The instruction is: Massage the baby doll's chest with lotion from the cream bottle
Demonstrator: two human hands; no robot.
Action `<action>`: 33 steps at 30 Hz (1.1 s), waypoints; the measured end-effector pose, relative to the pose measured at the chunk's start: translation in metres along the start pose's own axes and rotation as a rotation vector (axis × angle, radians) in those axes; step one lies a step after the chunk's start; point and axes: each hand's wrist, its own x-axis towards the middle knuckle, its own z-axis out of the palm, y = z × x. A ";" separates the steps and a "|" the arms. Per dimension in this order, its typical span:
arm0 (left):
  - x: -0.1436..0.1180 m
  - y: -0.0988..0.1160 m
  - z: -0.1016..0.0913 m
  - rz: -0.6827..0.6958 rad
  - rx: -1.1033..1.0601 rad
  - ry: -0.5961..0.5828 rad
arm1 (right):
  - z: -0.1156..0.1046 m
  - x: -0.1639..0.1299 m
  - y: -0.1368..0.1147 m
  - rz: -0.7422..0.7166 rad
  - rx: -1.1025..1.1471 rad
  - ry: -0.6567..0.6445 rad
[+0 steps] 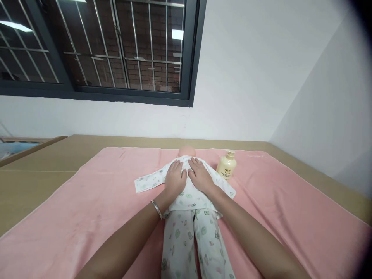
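Pink blanket [87,201] bare left of doll [188,201]: open passage. Right side: 1 bottle [227,165] near doll's shoulder, bare blanket beyond.

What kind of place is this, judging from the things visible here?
Probably a baby-care practice room. A dressed baby doll lies on a pink towel over a wide table, with a pump bottle beside it. Bare walls and a barred window suggest an institutional room.

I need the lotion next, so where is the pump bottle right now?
In the head view the cream pump bottle stands upright on the pink blanket, just right of the baby doll, beyond the right hand.
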 end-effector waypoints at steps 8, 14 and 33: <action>-0.001 0.000 0.000 -0.011 -0.013 -0.002 | 0.001 -0.002 -0.002 0.010 0.025 0.024; -0.001 -0.001 0.001 -0.004 -0.025 0.019 | 0.002 -0.002 -0.001 0.009 0.031 0.030; -0.001 0.010 -0.012 -0.066 0.110 0.001 | -0.013 -0.020 -0.039 0.104 -0.286 -0.001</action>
